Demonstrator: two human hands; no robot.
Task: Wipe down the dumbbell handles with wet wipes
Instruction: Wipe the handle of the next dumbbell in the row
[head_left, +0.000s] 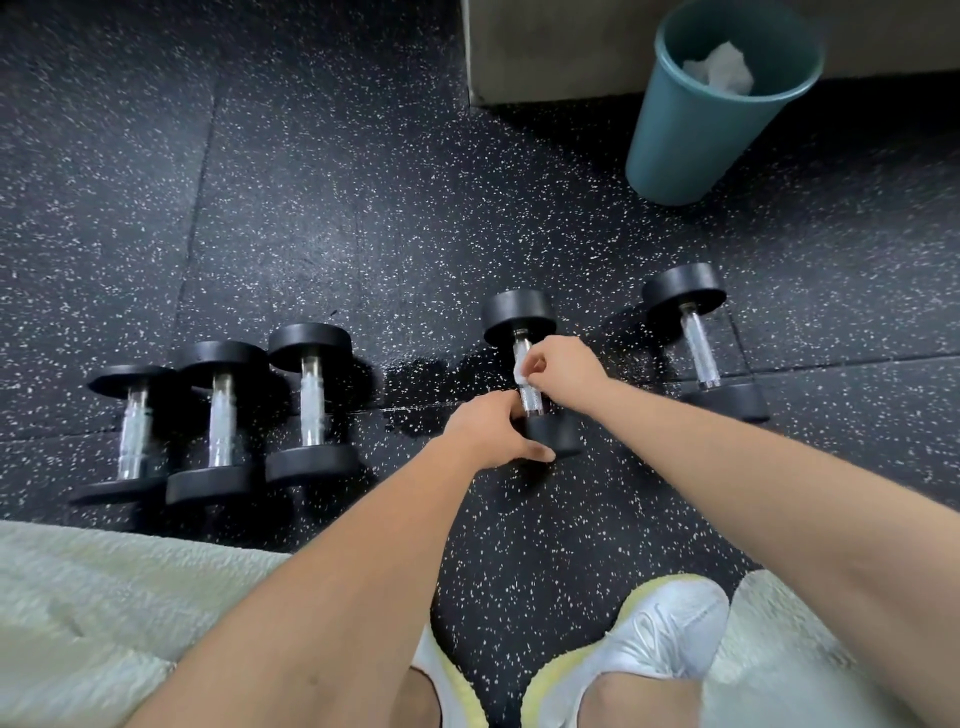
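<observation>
Several black dumbbells with chrome handles lie on the speckled rubber floor. My right hand (558, 366) pinches a white wet wipe (521, 372) against the chrome handle of the middle dumbbell (518, 310). My left hand (493, 431) grips that dumbbell's near head (558, 439), thumb along its front edge. Three dumbbells lie side by side at the left: one (132, 421), a second (221, 415), a third (311, 400). Another dumbbell (701, 343) lies at the right.
A teal waste bin (691, 130) with crumpled white wipes inside stands at the back right, beside a grey concrete block (545, 47). A wet patch darkens the floor left of the middle dumbbell. My white shoes (639, 649) and pale shorts fill the bottom edge.
</observation>
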